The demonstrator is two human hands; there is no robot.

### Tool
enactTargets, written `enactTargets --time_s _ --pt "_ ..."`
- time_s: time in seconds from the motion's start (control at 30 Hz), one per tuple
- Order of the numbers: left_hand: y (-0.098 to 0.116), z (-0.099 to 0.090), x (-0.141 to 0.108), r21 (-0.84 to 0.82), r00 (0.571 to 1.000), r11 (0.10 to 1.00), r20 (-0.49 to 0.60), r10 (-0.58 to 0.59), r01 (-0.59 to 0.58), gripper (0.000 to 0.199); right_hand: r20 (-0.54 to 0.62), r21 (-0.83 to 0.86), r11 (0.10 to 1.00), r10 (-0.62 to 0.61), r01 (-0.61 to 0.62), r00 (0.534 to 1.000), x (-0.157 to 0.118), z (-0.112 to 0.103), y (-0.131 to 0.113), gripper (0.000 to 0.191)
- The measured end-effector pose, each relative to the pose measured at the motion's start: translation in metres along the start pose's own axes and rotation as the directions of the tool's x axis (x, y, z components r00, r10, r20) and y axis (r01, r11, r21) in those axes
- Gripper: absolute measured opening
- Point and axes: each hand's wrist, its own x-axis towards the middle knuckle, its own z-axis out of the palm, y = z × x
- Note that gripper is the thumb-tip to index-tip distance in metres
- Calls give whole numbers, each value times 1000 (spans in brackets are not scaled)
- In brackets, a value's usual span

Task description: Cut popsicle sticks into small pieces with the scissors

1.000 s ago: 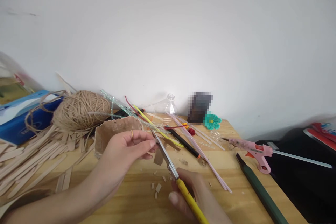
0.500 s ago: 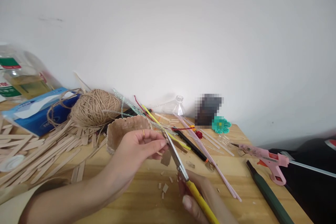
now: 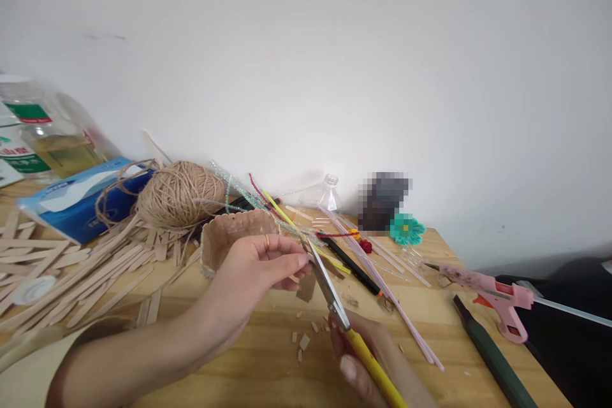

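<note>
My right hand (image 3: 366,357) is wrapped around the yellow handles of a pair of scissors (image 3: 329,290). The blades point up and away from me, slightly parted, with their tips beside the fingers of my left hand (image 3: 270,264). Thumb and fingertips of that hand are pinched together at the blades; what is between them is too small and covered to make out. Below those fingertips shows a flat brown piece (image 3: 306,287), and I cannot tell whether it is held or lies on the table. Small wooden scraps (image 3: 305,342) are scattered under the hands.
Behind my left hand stands a brown scalloped box (image 3: 234,233). Twine (image 3: 182,194), wooden craft sticks (image 3: 100,274) and a blue tissue pack (image 3: 90,201) crowd the left. Pink sticks (image 3: 406,322), a teal flower (image 3: 407,228), a pink glue gun (image 3: 502,296) and a dark green tool (image 3: 492,350) lie right.
The whole view has shifted slightly, so everything appears a little further right. Both hands and the scissors keep nearly the same pose.
</note>
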Motion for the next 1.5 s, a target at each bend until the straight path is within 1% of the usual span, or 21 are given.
enactTargets --time_s 0.13,0.3,0.4,0.5,0.6,0.77,0.97,1.1,1.3,1.5 --pt "0 0 0 1 1000 1000 5 -4 4 8 -26 -40 999 -10 9 1000 -1 -1 0 63" --pt "-1 -1 0 9 1000 1000 -1 -6 6 8 31 -16 1000 8 -7 999 0 -3 -7 67" --pt "0 -1 0 4 1000 1000 -2 -4 4 8 31 -8 1000 25 -24 999 1 -4 -13 69" --pt "1 0 0 8 1000 1000 -1 -1 1 7 35 -12 1000 27 -26 999 1 -4 -15 66" --pt "1 0 0 12 1000 1000 -2 1 -1 7 29 -25 999 28 -27 999 1 -4 -15 64" --pt "0 -1 0 9 1000 1000 5 -2 2 7 31 -36 997 66 -65 997 1 -4 -14 64" --pt "0 -1 0 25 1000 1000 14 16 -17 7 37 -19 998 67 -67 997 2 -3 -16 66" --pt "1 -2 -1 33 1000 999 26 7 -7 8 37 -21 998 65 -65 997 2 -2 -16 65" --pt "0 -2 1 54 1000 998 10 15 -15 9 36 0 999 49 -49 998 2 -2 -16 63" --pt "-3 -2 2 29 1000 999 0 25 -25 7 33 -43 998 56 -54 998 2 -3 -14 63"
